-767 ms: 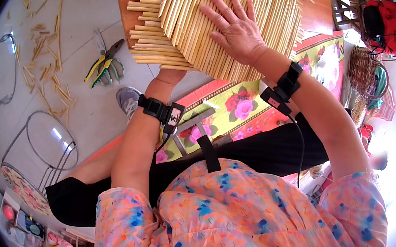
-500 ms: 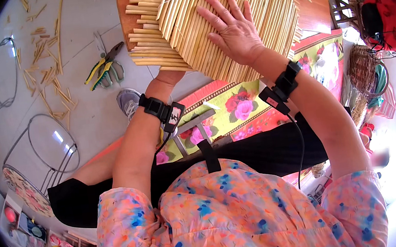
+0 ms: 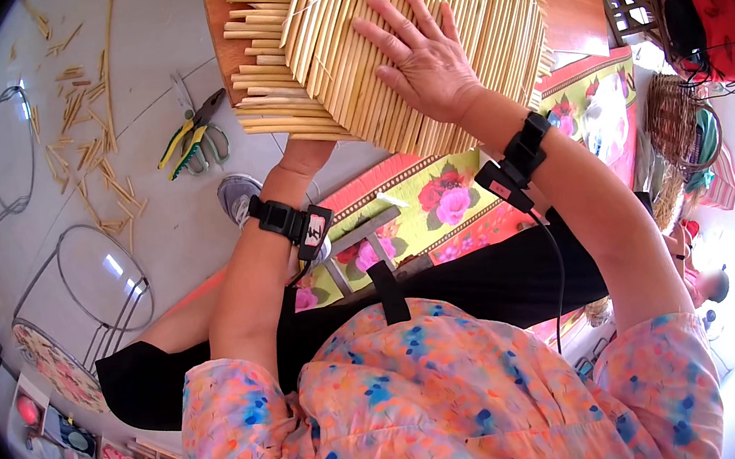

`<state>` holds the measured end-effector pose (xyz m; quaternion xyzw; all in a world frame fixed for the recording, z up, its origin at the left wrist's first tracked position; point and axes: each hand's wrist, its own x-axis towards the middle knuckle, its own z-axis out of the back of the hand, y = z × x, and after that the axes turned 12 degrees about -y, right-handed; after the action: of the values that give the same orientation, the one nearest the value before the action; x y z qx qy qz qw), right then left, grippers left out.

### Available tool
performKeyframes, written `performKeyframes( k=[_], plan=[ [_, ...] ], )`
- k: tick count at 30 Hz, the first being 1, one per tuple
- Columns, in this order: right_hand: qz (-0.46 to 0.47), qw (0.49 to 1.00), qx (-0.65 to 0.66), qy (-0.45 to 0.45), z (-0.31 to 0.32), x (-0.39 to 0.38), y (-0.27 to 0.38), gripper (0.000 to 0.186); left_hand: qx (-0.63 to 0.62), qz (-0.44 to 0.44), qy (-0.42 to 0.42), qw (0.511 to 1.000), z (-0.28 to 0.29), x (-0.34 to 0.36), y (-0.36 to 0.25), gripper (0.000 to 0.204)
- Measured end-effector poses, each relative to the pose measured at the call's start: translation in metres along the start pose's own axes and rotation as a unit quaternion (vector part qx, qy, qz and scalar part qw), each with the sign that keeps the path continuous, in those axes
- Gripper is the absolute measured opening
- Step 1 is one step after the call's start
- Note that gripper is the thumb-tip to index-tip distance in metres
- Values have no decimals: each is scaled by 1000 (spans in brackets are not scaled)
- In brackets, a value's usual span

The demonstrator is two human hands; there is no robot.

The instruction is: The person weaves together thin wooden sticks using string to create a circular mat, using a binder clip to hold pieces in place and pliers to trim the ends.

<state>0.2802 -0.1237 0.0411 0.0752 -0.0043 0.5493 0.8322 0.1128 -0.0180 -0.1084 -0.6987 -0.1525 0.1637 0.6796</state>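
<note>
A layered panel of pale yellow reed sticks (image 3: 484, 19), with white string near its upper left, lies on an orange-brown wooden tabletop (image 3: 584, 29). My right hand (image 3: 425, 64) rests flat across the sticks, fingers spread. My left hand (image 3: 305, 152) is at the panel's lower left edge; its fingers are hidden underneath. Uneven stick ends project along the left side.
Pliers (image 3: 193, 141) and stick offcuts (image 3: 106, 180) lie on the tiled floor. Wire-framed stools (image 3: 82, 286) stand left. Floral cloth (image 3: 452, 200) lies below the panel. A red bag (image 3: 722, 34) and wicker basket (image 3: 678, 119) are right; another person (image 3: 709, 282) is partly visible.
The view has shifted slightly, with the panel and both my hands appearing a little farther left. My right hand keeps its spread pose. The person at the right shows more.
</note>
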Motion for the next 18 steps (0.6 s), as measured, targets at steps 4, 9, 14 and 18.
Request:
performKeyframes(
  k=[4,9,14,18],
  plan=[
    [1,1000,-6,1,1,1,0,54,145,-45,-8,988,1,-1,2,61],
    [1,1000,-5,1,0,-1,-1,54,112,-37,-7,993,-2,1,6,61],
    [4,1000,-12,0,-1,0,1,54,291,-152,-48,943,-1,-3,22,59],
    [-3,1000,-12,5,-1,-1,1,54,283,-91,1,955,12,-7,26,56]
  ],
)
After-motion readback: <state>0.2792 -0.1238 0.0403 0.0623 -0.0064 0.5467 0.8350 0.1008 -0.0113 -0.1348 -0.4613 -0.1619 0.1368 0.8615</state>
